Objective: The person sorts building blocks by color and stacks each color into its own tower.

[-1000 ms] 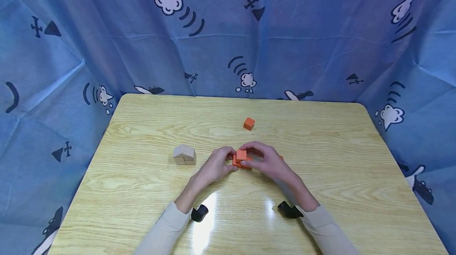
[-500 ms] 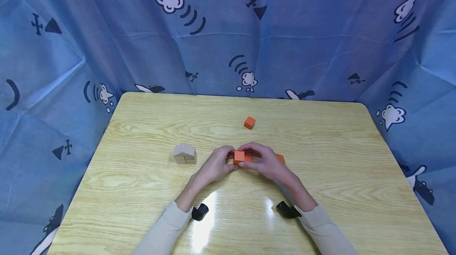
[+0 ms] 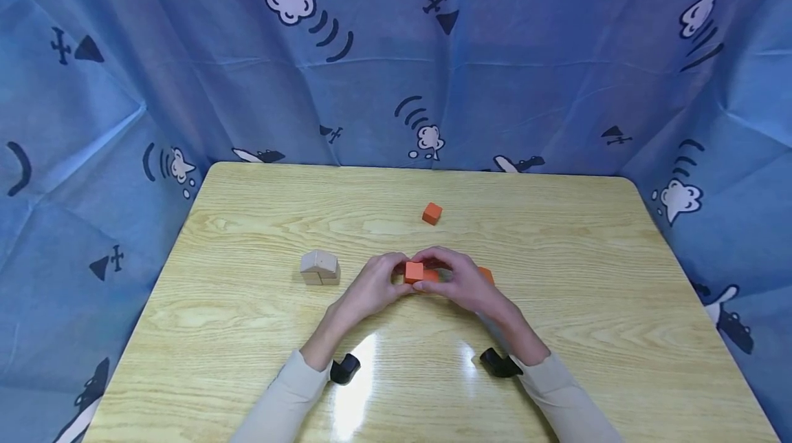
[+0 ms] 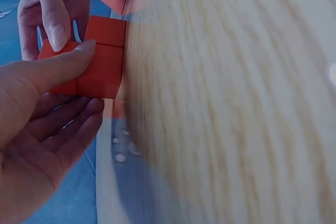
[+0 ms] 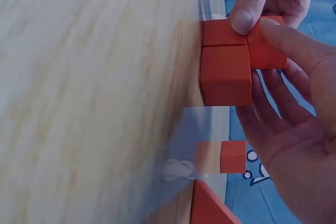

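Two orange cubes stand side by side on the table, the right one (image 5: pixel 226 77) plain in the right wrist view. Stacked above the left lower cube (image 5: pixel 218 33) is a third orange cube (image 3: pixel 414 272). My right hand (image 3: pixel 460 281) pinches this upper cube, its thumb on the near face and its fingers behind. From the left, my left hand (image 3: pixel 374 286) holds the stack, thumb where the upper and left lower cubes meet. Fingers partly hide the far sides.
A single orange cube (image 3: pixel 432 213) lies farther back on the wood-grain table (image 3: pixel 557 243). An orange triangular block (image 5: pixel 209 208) sits right of the stack, partly behind my right hand. Beige blocks (image 3: pixel 320 267) form a small roofed shape at left. A blue patterned curtain (image 3: pixel 371 71) surrounds the table.
My right hand has shifted slightly left with the upper cube, which now lines up over the left lower cube. My left hand has stayed almost in place.
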The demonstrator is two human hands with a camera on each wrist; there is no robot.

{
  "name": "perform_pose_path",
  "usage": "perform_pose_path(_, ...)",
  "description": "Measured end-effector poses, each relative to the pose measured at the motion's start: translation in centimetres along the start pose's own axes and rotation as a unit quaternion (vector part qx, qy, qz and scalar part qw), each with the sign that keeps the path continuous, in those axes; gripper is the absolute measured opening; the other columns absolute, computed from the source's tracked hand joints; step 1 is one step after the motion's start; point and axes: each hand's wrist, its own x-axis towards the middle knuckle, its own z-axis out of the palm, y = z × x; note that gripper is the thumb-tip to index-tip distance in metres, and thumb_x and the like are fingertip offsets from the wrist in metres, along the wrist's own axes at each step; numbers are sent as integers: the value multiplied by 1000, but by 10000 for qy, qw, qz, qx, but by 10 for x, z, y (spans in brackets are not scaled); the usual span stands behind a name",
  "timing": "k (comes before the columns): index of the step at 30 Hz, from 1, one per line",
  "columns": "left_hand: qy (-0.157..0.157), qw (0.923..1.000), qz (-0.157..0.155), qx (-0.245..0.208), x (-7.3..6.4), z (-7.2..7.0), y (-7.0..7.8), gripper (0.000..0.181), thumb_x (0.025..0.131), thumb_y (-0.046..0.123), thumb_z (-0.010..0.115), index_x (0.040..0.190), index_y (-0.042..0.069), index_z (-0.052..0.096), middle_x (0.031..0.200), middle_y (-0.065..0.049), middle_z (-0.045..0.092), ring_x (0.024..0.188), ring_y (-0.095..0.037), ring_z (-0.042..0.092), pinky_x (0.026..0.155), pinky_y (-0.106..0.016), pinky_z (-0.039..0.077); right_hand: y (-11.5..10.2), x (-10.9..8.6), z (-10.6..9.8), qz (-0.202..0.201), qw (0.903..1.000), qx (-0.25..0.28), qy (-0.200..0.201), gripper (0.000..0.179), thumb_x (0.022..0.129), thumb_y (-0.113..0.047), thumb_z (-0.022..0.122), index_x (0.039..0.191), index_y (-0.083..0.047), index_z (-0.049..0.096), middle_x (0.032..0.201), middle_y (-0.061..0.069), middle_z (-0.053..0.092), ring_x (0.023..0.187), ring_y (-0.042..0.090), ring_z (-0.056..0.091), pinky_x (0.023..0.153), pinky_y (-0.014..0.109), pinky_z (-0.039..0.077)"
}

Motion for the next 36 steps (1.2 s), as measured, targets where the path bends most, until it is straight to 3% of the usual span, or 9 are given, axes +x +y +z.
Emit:
perform_pose_path(5,30,10000,43,-7,0,-1,1,26,84,9,86,104,2,71,96,-6,70,86,-22,64,76,-31,51,-2,1,-3,31,9998,-170,-29,42,88,-19,84,125,-9,68,121,4,69,112,23,66,103,48,51)
perform_pose_path(14,40,9999,-9,-105,1,-1,3,27,81,10,88,99,3,70,91,-3,69,82,-21,63,72,-29,50,-3,10,-22,246,9975,-581,313,35,101,-23,69,128,0,66,123,15,68,115,25,65,102,49,51)
perform_pose_path(21,48,9997,-35,-243,1,-1,2,26,80,9,89,98,3,70,91,-4,69,84,-21,65,75,-32,54,-1,27,-33,224,9866,-1393,825,30,99,-11,71,126,1,65,122,18,66,115,31,62,101,51,52)
perform_pose_path(27,34,9994,-47,-334,2,1,0,26,80,8,89,98,3,70,92,-4,71,85,-19,67,78,-34,57,1,41,-37,447,9791,-1617,1146,31,97,-8,72,126,3,64,124,20,64,116,36,61,101,53,51)
perform_pose_path(36,21,9993,-98,-360,1,0,1,27,80,8,88,100,2,71,94,-6,72,86,-16,68,80,-35,58,6,64,-38,792,9676,-2102,1154,41,96,-3,70,135,2,60,134,21,57,127,37,52,108,51,45)
